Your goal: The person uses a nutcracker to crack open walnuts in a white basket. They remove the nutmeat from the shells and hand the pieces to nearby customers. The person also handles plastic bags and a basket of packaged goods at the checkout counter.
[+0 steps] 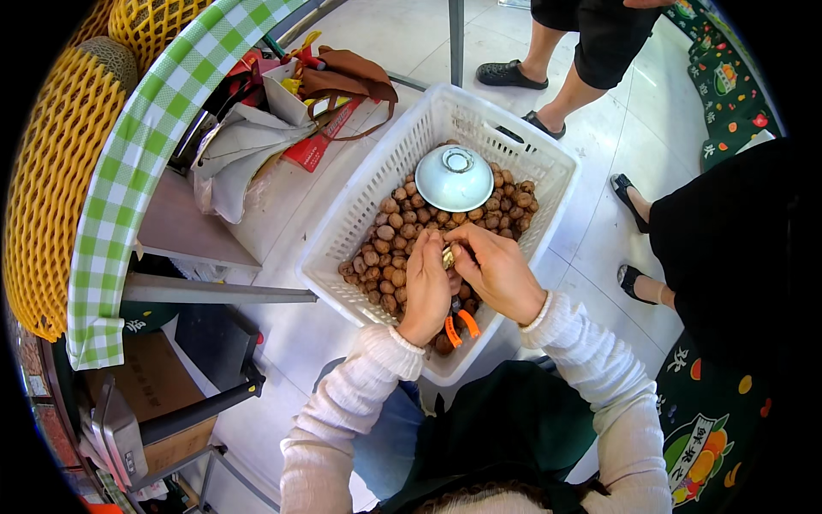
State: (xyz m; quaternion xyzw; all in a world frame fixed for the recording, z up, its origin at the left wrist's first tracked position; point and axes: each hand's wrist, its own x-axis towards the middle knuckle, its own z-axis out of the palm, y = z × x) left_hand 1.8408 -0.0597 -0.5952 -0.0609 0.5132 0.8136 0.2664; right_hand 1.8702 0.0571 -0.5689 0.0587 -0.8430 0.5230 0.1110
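Both hands meet over a white plastic crate [441,103] that holds many whole walnuts [385,246]. My left hand [427,276] and my right hand [491,266] hold a small pale yellow piece [448,257] between their fingertips, perhaps walnut kernel or shell; the fingers partly cover it. Beneath my hands, pliers with orange handles [461,326] lie in the crate's near end, their head mostly hidden. A pale blue-white bowl [454,178] rests upside down on the walnuts, beyond my fingers.
A table with a green checked cloth [148,135] bears netted melons [70,141] at left. Its metal leg [218,289] reaches towards the crate. A brown bag [347,77] and boxes lie beyond. One person [591,45] stands at the upper right, another [719,238] at the right.
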